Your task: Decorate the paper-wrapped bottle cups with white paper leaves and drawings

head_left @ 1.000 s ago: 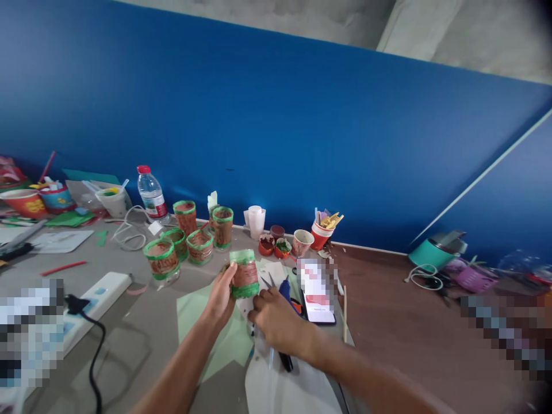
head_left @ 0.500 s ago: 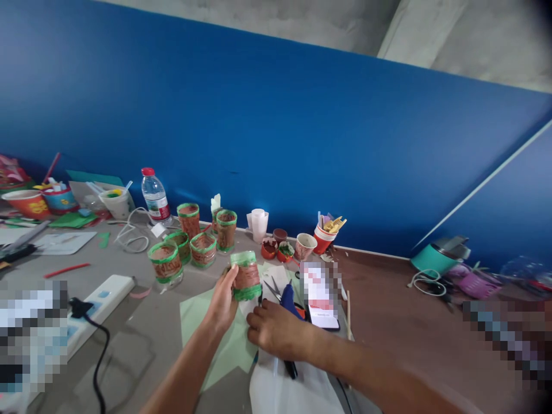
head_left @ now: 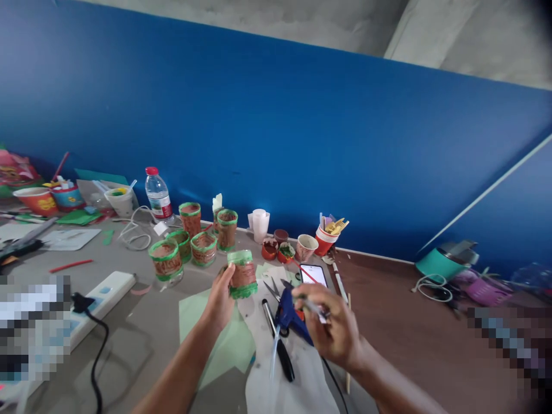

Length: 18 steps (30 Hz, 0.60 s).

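Observation:
My left hand (head_left: 221, 296) is wrapped round a small cup (head_left: 242, 277) with green rims and a brown band, tilted a little above the table. My right hand (head_left: 330, 325) is to the right, its fingers closed on a thin tool (head_left: 313, 307), blurred, too unclear to name. Below and between the hands lie a blue glue gun (head_left: 290, 313), scissors (head_left: 273, 288) with open blades and a black-handled tool (head_left: 284, 359), on white paper (head_left: 280, 397). A pale green sheet (head_left: 228, 345) lies under my left hand.
Several green-and-brown cups (head_left: 165, 261) stand at the back, beside a water bottle (head_left: 158, 198). Small paint cups (head_left: 270, 248) and a cup of wooden tools (head_left: 325, 238) are right of them. A phone (head_left: 313, 273) lies behind my right hand; a power strip (head_left: 103, 293) is at left.
My right hand has moved right, away from the cup, and lifted with a thin tool in its fingers. It now covers part of the phone. My left hand still holds the cup.

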### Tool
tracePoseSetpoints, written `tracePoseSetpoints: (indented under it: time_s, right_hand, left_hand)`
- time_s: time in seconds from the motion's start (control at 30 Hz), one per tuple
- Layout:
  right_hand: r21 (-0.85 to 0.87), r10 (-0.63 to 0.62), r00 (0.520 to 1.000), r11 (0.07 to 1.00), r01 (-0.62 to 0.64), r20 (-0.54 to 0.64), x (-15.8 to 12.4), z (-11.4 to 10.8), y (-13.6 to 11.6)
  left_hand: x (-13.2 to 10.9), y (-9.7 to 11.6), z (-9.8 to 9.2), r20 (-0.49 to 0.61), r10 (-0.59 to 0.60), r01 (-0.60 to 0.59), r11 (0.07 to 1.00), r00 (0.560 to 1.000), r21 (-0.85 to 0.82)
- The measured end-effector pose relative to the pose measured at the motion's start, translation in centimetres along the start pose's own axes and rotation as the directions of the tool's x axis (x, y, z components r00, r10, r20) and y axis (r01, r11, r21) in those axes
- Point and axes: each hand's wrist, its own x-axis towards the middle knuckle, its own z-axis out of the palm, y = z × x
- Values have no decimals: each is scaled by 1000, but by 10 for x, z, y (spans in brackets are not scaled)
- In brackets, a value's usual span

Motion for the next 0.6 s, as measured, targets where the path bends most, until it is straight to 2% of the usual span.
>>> tracePoseSetpoints:
  time_s: [0.03,0.1,0.2,0.37,0.5,0.6]
  right_hand:
    - [65,78,991,995,-71,-110,2,-1,0]
    - [174,178,950,975,-136,-256,9,0,-2]
    - [332,255,908,933,-140,-334,21,3,-2]
    - [578,409,876,791,-201,-255,30,10,4]
    - [588,471,854,763,-269,-220,29,15,11]
    - [592,552,817,719,-364,-167,25,20,14]
  left_hand:
    - [0,-2,-1,4,-8,8,1000,1000,13]
    - [-1,-4,-1,17,-20,20,999,1000,36]
    - [-2,-7,-1,27,-31,29,998,999,61]
    - [1,-11,-4,41,-28,25,997,999,67]
    - [3,-13,-7,51,-12,8,997,999,78]
    - [2,-12,-6,43,-40,36,994,998,100]
